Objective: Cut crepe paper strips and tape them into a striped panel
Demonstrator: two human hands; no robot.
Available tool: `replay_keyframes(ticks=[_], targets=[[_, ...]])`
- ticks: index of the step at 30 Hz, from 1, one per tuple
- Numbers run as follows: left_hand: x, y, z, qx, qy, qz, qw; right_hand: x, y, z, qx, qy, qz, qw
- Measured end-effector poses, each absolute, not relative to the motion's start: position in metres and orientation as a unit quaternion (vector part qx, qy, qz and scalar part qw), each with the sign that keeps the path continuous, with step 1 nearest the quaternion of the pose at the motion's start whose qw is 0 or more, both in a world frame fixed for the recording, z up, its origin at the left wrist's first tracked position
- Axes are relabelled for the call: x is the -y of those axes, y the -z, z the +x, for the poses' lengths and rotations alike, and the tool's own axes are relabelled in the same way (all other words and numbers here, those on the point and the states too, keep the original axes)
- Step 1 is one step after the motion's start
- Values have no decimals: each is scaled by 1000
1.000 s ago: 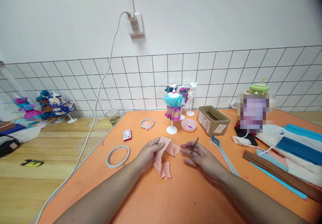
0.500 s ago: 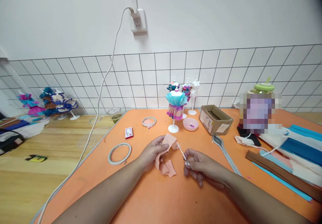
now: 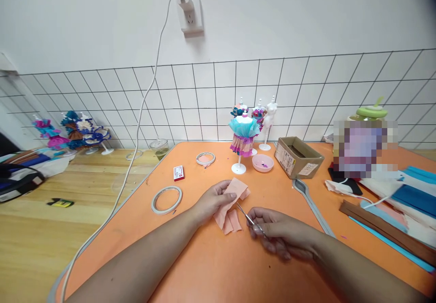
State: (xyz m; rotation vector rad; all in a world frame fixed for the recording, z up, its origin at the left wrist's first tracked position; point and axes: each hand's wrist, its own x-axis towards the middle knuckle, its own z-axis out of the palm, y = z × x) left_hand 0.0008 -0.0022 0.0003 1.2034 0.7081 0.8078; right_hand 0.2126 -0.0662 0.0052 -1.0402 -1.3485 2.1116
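Between the thumb and fingers of my left hand point(image 3: 216, 201) is a piece of peach crepe paper point(image 3: 235, 190), its lower strips hanging above the table. My right hand point(image 3: 277, 231) grips small metal scissors point(image 3: 250, 220) by the handles. Their tips point up and left, close to the paper's lower edge; whether they touch it I cannot tell. Behind my hands stands a mini dress form point(image 3: 242, 135) in a turquoise and pink-brown paper dress. A pink bowl point(image 3: 263, 163) with purple bits sits beside it.
On the orange table lie tape rolls point(image 3: 166, 200), a small red-and-white box point(image 3: 178, 173), a cardboard box point(image 3: 299, 157) and a grey strip point(image 3: 313, 207). Folded coloured paper point(image 3: 391, 235) lies at right, near a green-lidded bottle point(image 3: 372, 112). A white cable point(image 3: 138, 130) hangs at left.
The scissors' tips have moved from the paper's right side down to its lower edge. The paper has turned slightly in my left hand. The whole view has shifted a little.
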Motion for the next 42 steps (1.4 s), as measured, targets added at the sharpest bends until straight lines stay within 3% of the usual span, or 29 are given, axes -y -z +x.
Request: replay_keyframes(ticks=[7,20,34,42], targets=[[-2,-16,-12,-294,-364,545,696,63,0,214,494,-767,-351,212],[9,-27,-12,-295,-188,626,697,68,-5,212,520,-749,-373,171],[9,-25,-9,-298,-254,682,618,65,2,211,576,-678,-417,186],[8,-22,-8,-319,-258,701,584,64,0,211,545,-702,-409,207]])
